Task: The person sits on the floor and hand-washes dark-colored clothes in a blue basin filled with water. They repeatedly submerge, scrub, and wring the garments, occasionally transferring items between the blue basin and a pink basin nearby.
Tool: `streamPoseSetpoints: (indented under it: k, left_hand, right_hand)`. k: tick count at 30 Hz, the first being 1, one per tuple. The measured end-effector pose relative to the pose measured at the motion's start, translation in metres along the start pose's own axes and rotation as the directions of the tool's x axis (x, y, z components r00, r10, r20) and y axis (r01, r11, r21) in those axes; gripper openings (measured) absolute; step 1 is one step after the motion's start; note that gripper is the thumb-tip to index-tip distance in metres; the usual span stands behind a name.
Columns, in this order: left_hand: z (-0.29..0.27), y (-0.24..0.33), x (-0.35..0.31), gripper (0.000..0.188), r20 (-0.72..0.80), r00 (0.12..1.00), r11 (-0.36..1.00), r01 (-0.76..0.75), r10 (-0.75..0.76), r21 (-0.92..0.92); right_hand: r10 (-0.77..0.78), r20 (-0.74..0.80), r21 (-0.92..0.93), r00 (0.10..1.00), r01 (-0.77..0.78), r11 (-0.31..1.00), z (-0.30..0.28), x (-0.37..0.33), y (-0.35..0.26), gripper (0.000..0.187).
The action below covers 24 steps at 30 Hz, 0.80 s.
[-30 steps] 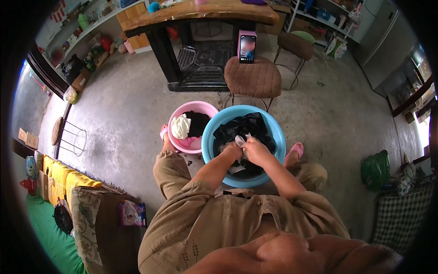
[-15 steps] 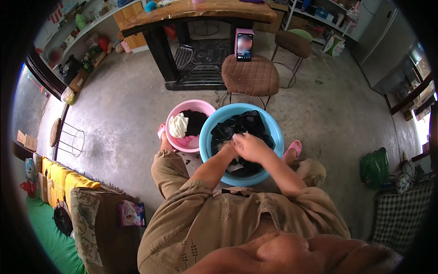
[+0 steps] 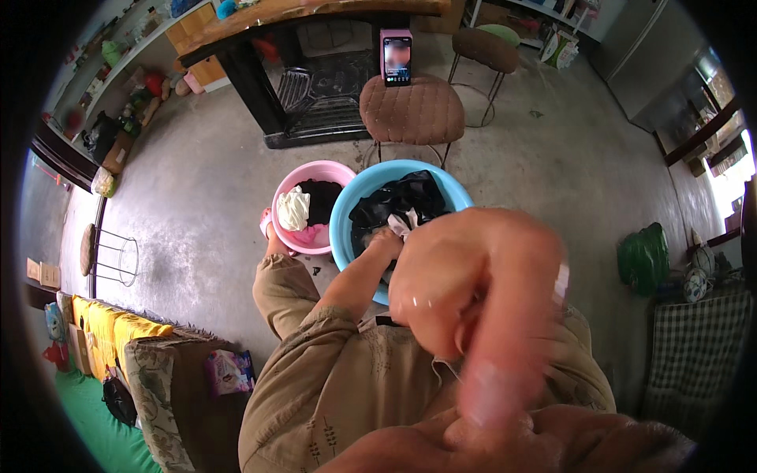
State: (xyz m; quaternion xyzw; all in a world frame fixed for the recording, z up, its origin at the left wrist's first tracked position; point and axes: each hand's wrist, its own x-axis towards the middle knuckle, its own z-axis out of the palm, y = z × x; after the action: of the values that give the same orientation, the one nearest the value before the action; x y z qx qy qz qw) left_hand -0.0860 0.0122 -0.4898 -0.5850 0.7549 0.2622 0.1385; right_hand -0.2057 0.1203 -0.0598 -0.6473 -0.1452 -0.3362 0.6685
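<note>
A light blue basin stands on the floor between my legs, with wet-looking black clothing in it. My left hand is down in the basin, closed round a pale cloth whose end sticks up from the fist. Raised close before me, my wet right hand is curled with nothing seen in it. One of its fingers is bent back toward my face and smeared by motion. This hand covers the near right part of the basin. To the left, a pink basin holds a white cloth, black clothing and something pink.
A phone stands on a brown padded stool beyond the basins. Behind it is a wooden table on a black base. A cushioned seat lies at the left, a green bag at the right.
My right hand has left the basin and risen close to my face. The left hand stays in the basin with the pale cloth. The whole view has shifted slightly.
</note>
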Motion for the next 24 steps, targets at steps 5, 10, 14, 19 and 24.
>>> streamPoseSetpoints:
  k: [5,10,14,19,24]
  left_hand:
    - [0.006,-0.012,-0.008,0.049,0.019,0.997,0.997,0.081,-0.081,-0.003]
    - [-0.006,-0.008,-0.013,0.042,0.035,0.999,0.997,0.012,-0.014,0.070]
    - [0.014,-0.017,0.007,0.039,0.106,0.971,0.900,-0.238,0.213,0.365]
    - [0.004,-0.013,-0.006,0.038,0.076,0.981,0.919,-0.195,0.180,0.343]
    - [0.011,-0.018,-0.003,0.039,-0.083,0.995,0.998,-0.045,0.047,0.032]
  right_hand:
    - [-0.108,0.113,-0.057,0.988,0.115,0.992,0.018,-0.013,0.043,0.028]
    - [-0.156,0.143,-0.118,0.977,0.174,0.978,0.027,-0.010,0.064,0.028]
    - [-0.177,0.160,-0.117,0.971,0.196,0.974,0.027,-0.005,0.060,0.028]
    - [-0.201,0.167,-0.105,0.965,0.220,0.970,0.023,-0.010,0.054,0.027]
    - [-0.218,0.185,-0.101,0.958,0.239,0.966,0.024,-0.009,0.055,0.027]
